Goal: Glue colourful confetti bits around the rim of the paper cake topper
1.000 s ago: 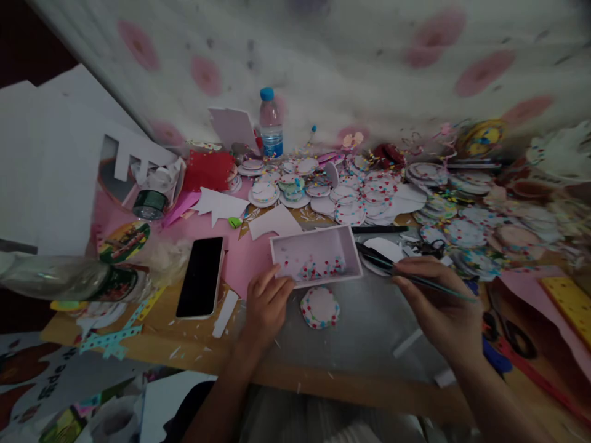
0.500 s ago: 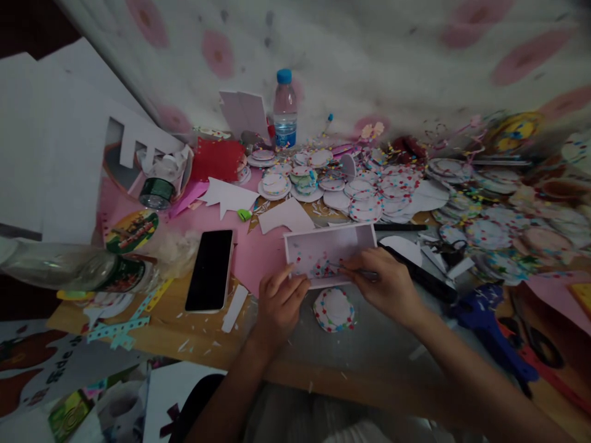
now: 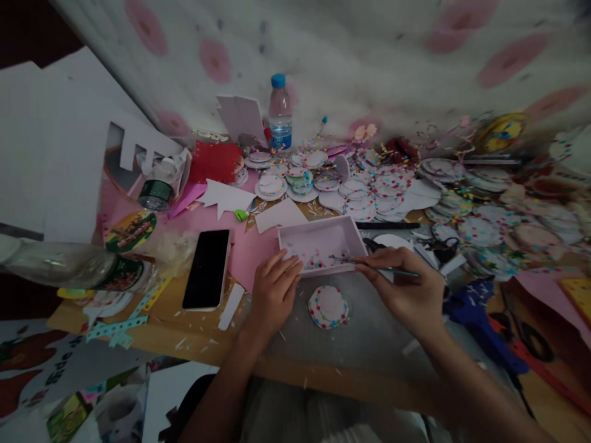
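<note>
Pink shallow tray (image 3: 323,243) of coloured dots sits mid-tabletop (image 3: 194,341), steadied at its near-left corner by the left hand (image 3: 273,294), fingers resting, grasping nothing. Right hand (image 3: 406,294) pinches thin tweezers (image 3: 369,264), tips inside the tray. Just below lies one dot-rimmed disc (image 3: 329,306), seemingly unfinished; many decorated discs (image 3: 369,194) lie piled behind.

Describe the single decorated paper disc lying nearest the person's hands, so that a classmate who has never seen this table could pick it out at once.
Start at the shallow pink tray in the middle of the table, between the left hand and the right hand. Just in front of it lies one white disc with coloured dots round its rim. It lies alone on the grey mat, unlike the heaped discs farther back.
</note>
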{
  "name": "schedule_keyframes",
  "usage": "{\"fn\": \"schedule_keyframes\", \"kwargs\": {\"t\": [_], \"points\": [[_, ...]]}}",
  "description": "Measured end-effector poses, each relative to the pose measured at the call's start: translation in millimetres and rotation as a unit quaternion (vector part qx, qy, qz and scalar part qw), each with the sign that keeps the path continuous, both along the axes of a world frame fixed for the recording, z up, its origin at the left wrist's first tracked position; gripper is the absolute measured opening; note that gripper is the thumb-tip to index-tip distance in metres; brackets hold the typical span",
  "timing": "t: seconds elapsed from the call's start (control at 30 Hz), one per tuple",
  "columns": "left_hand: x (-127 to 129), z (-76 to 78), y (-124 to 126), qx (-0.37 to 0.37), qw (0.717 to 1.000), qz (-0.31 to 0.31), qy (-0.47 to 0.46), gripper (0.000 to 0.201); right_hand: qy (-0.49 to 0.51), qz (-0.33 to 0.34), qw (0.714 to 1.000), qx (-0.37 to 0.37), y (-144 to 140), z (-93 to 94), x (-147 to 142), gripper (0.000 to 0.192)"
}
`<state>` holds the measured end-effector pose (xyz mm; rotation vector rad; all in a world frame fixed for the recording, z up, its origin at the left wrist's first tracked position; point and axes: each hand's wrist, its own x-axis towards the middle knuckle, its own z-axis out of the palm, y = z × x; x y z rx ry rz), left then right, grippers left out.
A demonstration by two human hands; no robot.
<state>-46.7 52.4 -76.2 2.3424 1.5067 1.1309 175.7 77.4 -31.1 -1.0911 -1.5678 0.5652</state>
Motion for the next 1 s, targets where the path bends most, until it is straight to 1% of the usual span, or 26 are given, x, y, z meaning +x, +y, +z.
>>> {"fn": "schedule_keyframes", "kwargs": {"t": [0.1, 0.17, 0.23, 0.3, 0.37, 0.43, 0.5, 0.63, 0.73, 0.87, 1.0], "points": [[7.7, 25.5, -8.4, -0.037, 0.994, 0.004, -0.106, 0.035, 0.084, 0.007, 0.996, -0.025, -18.6, 11.5, 3.5, 0.018], [15.1, 44.1, -17.7, -0.089, 0.979, 0.001, -0.183, 0.032, 0.113, 0.015, 0.993, -0.043, -30.0, 16.9, 4.4, 0.019], [23.4, 59.4, -25.9, -0.140, 0.961, -0.024, -0.239, 0.027, 0.129, 0.026, 0.990, -0.052, -39.4, 21.7, 3.4, 0.020], [31.3, 69.1, -31.0, -0.173, 0.944, -0.050, -0.275, 0.023, 0.143, 0.042, 0.987, -0.062, -46.7, 26.5, 1.2, 0.020], [37.6, 73.8, -33.6, -0.188, 0.934, -0.058, -0.299, 0.018, 0.154, 0.057, 0.984, -0.075, -51.9, 30.8, -1.0, 0.019], [41.6, 75.7, -35.0, -0.199, 0.925, -0.046, -0.321, 0.013, 0.159, 0.061, 0.982, -0.084, -55.3, 33.3, -1.9, 0.018], [43.1, 76.4, -36.3, -0.214, 0.910, -0.028, -0.355, 0.011, 0.166, 0.053, 0.981, -0.084, -57.2, 33.0, -1.2, 0.018], [41.1, 74.2, -38.8, -0.276, 0.861, -0.004, -0.426, 0.007, 0.200, 0.015, 0.976, -0.082, -60.1, 25.0, 4.4, 0.018], [39.1, 67.8, -39.1, -0.314, 0.832, 0.003, -0.457, 0.006, 0.224, -0.018, 0.969, -0.098, -64.6, 17.1, 9.9, 0.018], [40.0, 58.3, -38.6, -0.330, 0.814, 0.002, -0.478, 0.006, 0.237, -0.017, 0.966, -0.106, -72.4, 11.8, 13.0, 0.020], [43.5, 55.1, -41.0, -0.343, 0.794, -0.023, -0.501, 0.011, 0.246, -0.014, 0.962, -0.119, -77.4, 15.1, 8.5, 0.019]]}}
